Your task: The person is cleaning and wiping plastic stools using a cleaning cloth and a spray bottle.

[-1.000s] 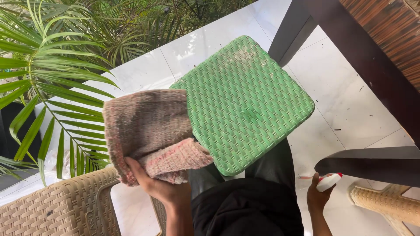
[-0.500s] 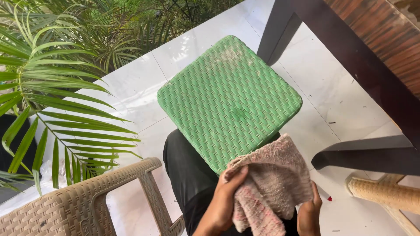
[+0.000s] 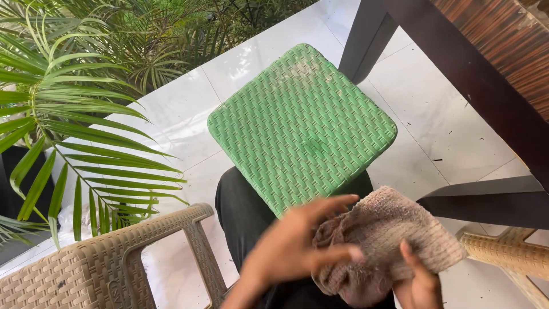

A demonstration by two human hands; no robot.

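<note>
1. I see both hands gathered on the pinkish-brown knitted cloth (image 3: 389,240): my left hand (image 3: 291,252), blurred, pinches its bunched near edge, and my right hand (image 3: 420,280) grips it from below.
2. The cloth is lifted clear, just right of the left hand, touching nothing else.
3. Just above the hands stands the green woven plastic stool (image 3: 303,126); its far part looks dusty, so I judge the wiping unfinished.
4. Left of the hands sits a beige wicker-pattern chair (image 3: 103,263).
</note>
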